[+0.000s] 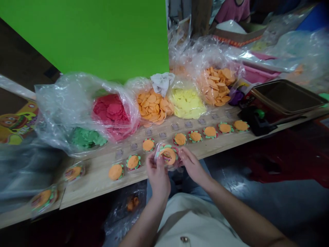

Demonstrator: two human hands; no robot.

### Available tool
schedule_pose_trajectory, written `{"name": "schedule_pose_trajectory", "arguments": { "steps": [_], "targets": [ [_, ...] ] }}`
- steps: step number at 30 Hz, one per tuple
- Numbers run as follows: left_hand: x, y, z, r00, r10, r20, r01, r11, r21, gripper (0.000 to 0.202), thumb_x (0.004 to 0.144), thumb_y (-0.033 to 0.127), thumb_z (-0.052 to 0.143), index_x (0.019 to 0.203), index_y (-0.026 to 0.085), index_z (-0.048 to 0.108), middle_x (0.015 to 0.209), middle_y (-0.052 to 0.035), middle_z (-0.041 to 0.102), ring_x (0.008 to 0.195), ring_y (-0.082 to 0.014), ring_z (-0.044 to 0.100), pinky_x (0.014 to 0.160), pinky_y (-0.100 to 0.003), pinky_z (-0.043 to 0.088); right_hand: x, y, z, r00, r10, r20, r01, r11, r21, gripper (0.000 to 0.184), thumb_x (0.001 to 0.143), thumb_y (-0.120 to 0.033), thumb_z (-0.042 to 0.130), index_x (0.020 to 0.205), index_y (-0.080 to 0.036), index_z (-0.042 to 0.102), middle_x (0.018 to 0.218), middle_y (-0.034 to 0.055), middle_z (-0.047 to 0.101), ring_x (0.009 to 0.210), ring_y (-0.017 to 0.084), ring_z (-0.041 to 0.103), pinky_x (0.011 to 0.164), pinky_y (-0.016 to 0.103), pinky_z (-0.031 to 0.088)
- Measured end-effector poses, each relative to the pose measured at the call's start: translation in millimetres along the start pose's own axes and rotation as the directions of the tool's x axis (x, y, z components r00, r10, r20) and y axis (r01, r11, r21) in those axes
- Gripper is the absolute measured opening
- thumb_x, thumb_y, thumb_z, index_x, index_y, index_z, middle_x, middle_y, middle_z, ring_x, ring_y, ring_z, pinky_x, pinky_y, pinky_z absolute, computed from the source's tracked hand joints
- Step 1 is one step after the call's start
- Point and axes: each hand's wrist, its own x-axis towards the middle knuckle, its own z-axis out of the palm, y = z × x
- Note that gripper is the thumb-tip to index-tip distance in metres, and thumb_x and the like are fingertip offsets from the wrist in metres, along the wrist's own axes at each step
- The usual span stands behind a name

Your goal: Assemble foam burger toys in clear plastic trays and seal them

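Observation:
Between my two hands, over the table's front edge, is a clear plastic case (168, 155) with a toy burger inside. Its orange bun top carries a small printed picture. My left hand (158, 173) grips the case from the left, the thumb lying on its face. On the right, the fingers of my right hand (191, 164) pinch its edge. Just left of my hands sit several orange-topped toy burgers with green and red frills, one of them a burger (133, 161) in a clear tray. Another row, including a burger (180, 139), stretches off to the right.
Behind the rows lie plastic bags of red pieces (111, 111), green pieces (87, 137), orange pieces (153, 104) and yellow pieces (189, 103). A green panel (102, 37) stands behind. To the right is a dark-topped scale (285, 97). A person (233, 12) is at the back.

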Motion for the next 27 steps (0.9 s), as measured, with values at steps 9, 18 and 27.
{"name": "schedule_pose_trajectory", "arguments": {
  "steps": [9,18,27],
  "targets": [
    [-4.8,16.3,-14.0,0.953,-0.156,0.26,0.184,0.979,-0.087,0.037,0.069,0.037,0.066,0.101,0.026,0.051,0.108,-0.0011,0.055,0.095,-0.0152,0.055,0.079,-0.026,0.045,-10.6,12.7,-10.8,0.994,-0.106,-0.033,0.097,0.972,-0.213,0.029,0.088,-0.045,0.035,0.071,-0.021,0.038,0.064,-0.0033,0.039,0.057,0.01,0.036,0.052,0.022,0.033],
    [19.3,30.0,-7.4,0.881,-0.302,0.364,0.251,0.951,0.18,0.03,0.065,0.029,0.07,0.091,0.017,0.061,0.092,-0.0046,0.064,0.075,-0.0144,0.058,0.067,-0.024,0.046,-8.7,-5.1,-25.9,0.996,0.027,0.089,-0.008,0.977,-0.215,0.029,0.087,-0.047,0.035,0.074,-0.022,0.043,0.058,-0.0045,0.046,0.047,0.01,0.046,0.046,0.023,0.037],
    [-8.1,3.7,-13.6,0.94,-0.269,0.209,0.248,0.961,0.12,0.031,0.067,0.033,0.068,0.093,0.02,0.056,0.095,-0.0014,0.062,0.081,-0.0137,0.058,0.071,-0.024,0.046,-24.0,29.9,-25.3,0.995,-0.079,-0.06,0.054,0.94,-0.336,0.027,0.09,-0.037,0.032,0.071,-0.021,0.042,0.059,-0.0024,0.049,0.057,0.012,0.046,0.056,0.024,0.037]
  ]
}}
